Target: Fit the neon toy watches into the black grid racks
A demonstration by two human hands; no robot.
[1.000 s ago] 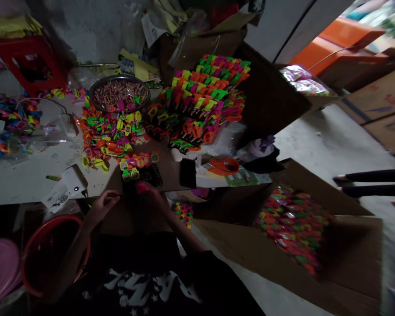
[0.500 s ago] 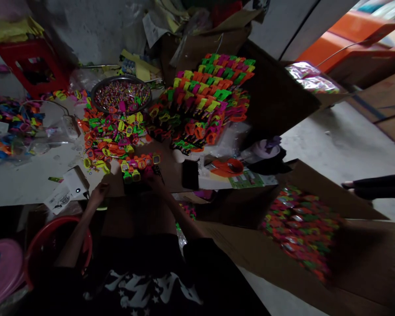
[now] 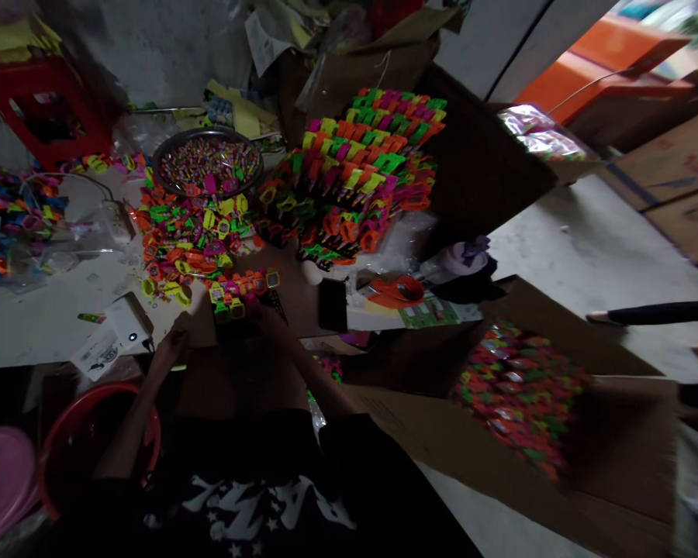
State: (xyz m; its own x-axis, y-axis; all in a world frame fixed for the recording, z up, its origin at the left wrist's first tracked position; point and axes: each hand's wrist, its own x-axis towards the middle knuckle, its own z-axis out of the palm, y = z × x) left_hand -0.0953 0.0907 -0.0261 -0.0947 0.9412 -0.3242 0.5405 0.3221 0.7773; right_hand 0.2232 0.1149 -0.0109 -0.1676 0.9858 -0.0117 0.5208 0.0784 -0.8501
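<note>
Bright plastic toy watches (image 3: 229, 291) lie in short rows on a dark tray (image 3: 224, 329) at the table's front edge. My right hand (image 3: 260, 314) is at the right end of the lower row, its fingers closed at a pinkish toy watch; shadow blurs the detail. Left of the tray, my left hand (image 3: 174, 342) hovers by the table edge with its fingers pinched together; what they hold, if anything, is too small to make out. Behind the tray spreads a loose heap of toy watches (image 3: 191, 240).
A metal bowl (image 3: 161, 167) of small colourful pieces stands behind the heap. Stacked rows of toy watches (image 3: 372, 155) rise to its right. A phone (image 3: 332, 304), orange tape roll (image 3: 408, 289) and white box (image 3: 126, 322) lie nearby. An open carton (image 3: 622, 457) stands right; another person's arm (image 3: 663, 313) shows beyond.
The view has shifted slightly. My right hand stays at the tray, and the pink piece by its fingers shows less. My left hand keeps its pinch. Another person's arm reaches further in at right.
</note>
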